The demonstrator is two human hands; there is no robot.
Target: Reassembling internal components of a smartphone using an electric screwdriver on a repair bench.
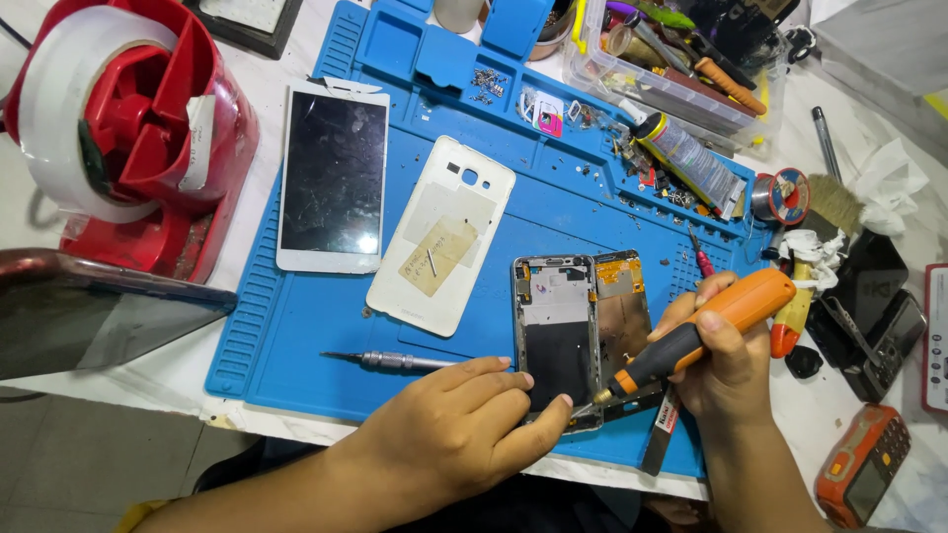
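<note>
right now we have two hands at work on one blue mat (296, 326) over the tabletop (148, 380). our left hand (449, 429) lies flat, its fingers (513, 380) spread and pressing the lower edge of one opened phone frame (555, 336), which sits near the mat's front edge. our right hand (726, 360) has its fingers (716, 321) curled tight round one orange electric screwdriver (706, 331), its tip touching the frame's bottom corner. just beside the frame lies one copper-coloured inner plate (624, 311). further left we count one white back cover (442, 235), one white phone screen (333, 176) and one slim metal screwdriver (390, 361). one red tape dispenser (138, 128) stands at far left.
</note>
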